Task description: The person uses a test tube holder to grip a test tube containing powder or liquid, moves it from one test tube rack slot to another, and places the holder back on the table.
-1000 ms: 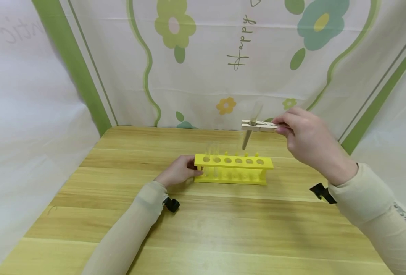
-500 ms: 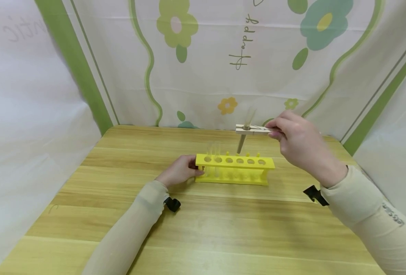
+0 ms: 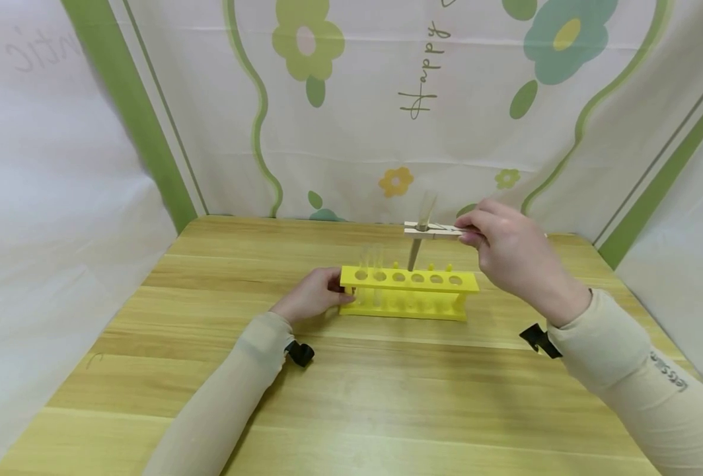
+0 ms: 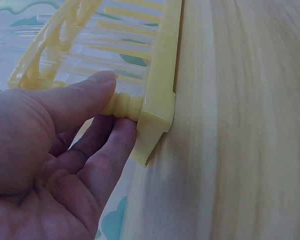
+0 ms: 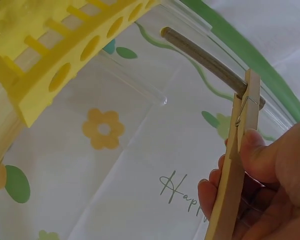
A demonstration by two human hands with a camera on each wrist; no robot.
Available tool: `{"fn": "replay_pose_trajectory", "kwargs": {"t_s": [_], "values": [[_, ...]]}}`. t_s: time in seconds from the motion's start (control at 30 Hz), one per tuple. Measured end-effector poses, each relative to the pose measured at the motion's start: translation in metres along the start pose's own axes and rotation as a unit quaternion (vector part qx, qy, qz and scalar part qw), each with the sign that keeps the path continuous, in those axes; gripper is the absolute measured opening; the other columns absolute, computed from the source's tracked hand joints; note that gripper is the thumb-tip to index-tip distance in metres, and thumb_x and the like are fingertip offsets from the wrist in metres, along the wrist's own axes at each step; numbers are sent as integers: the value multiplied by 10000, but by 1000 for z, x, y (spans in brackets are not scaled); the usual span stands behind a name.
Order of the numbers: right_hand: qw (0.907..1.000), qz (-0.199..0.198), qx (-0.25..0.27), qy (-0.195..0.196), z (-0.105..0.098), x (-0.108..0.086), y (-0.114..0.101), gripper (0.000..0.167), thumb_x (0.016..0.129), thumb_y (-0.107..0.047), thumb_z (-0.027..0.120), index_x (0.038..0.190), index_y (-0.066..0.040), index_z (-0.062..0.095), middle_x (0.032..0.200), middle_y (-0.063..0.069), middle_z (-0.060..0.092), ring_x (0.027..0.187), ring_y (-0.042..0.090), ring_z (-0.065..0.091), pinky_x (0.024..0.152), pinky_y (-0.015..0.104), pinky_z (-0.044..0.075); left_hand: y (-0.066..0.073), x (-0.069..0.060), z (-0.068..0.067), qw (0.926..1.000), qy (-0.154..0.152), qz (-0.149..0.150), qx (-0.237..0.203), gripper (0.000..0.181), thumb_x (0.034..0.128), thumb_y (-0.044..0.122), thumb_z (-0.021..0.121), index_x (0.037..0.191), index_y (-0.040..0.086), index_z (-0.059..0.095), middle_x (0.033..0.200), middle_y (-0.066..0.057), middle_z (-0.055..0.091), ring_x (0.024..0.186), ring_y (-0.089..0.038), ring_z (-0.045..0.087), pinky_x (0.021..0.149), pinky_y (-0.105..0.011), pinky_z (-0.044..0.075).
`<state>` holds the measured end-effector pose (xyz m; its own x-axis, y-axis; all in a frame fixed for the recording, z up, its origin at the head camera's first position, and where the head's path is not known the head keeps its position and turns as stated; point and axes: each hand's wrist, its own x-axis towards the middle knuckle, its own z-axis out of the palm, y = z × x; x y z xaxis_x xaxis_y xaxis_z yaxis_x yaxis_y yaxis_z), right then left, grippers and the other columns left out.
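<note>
A yellow test tube rack point(image 3: 407, 287) stands on the wooden table. My left hand point(image 3: 311, 295) grips its left end; in the left wrist view, thumb and fingers pinch the end post point(image 4: 124, 105) just above the base. My right hand point(image 3: 509, 254) holds a wooden test tube holder point(image 3: 443, 231) by its handle. The holder's jaws clasp a glass test tube point(image 3: 415, 254) with grey-brown contents in its lower part. This tube leans, its bottom just above the rack's top bar; in the right wrist view it is apart from the rack.
Two clear test tubes point(image 3: 378, 256) stand in the rack's leftmost holes. Another clear tube point(image 5: 135, 80) sticks out behind the rack in the right wrist view. Short pegs point(image 3: 449, 268) line the rack's rear. A printed curtain point(image 3: 339, 132) hangs behind the table point(image 3: 351, 396).
My right hand has moved left and down, bringing the held tube close above the rack's middle holes. My left hand keeps its grip on the rack, and the view has shifted slightly.
</note>
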<state>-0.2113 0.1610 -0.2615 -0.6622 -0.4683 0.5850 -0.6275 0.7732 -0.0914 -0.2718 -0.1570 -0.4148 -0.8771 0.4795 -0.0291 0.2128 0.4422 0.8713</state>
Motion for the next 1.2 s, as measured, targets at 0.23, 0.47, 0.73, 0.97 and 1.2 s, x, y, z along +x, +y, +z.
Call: {"fn": "replay_pose_trajectory", "kwargs": {"t_s": [0.23,0.47,0.73,0.97,1.2], "values": [[10000,42,-18,-50,4,-2,2,96,871,57,710,961,25,712,865,71,606,757,253,600,661,410,499,1,0,0,10000,10,-4,-18,249,913,148,736,1151,132,664,1009,-7,683,910,-187,615,819,-326,505],[9999,128,-25,-100,6,-5,6,98,870,56,713,962,22,713,872,67,615,752,246,597,660,409,500,-1,2,1,10000,16,19,21,250,911,148,739,1150,133,666,1004,-5,688,895,-184,614,803,-321,504],[9999,130,10,-76,11,-11,10,85,871,56,710,945,13,711,872,65,620,752,243,603,652,402,505,-2,2,0,10000,1,47,5,249,911,155,740,1148,128,665,1005,-4,687,894,-179,612,804,-319,504],[9998,144,54,-82,15,-13,13,83,875,49,710,947,8,708,900,79,639,770,266,614,666,428,516,-1,1,0,10000,-19,55,0,252,913,153,737,1154,132,665,1011,-4,688,907,-183,617,816,-330,506],[9997,195,45,-126,19,-17,15,71,882,39,703,943,4,710,868,72,619,736,255,595,644,421,506,-2,1,0,10000,1,-10,74,236,916,167,735,1140,142,664,998,-5,682,893,-183,604,804,-326,501]]}}
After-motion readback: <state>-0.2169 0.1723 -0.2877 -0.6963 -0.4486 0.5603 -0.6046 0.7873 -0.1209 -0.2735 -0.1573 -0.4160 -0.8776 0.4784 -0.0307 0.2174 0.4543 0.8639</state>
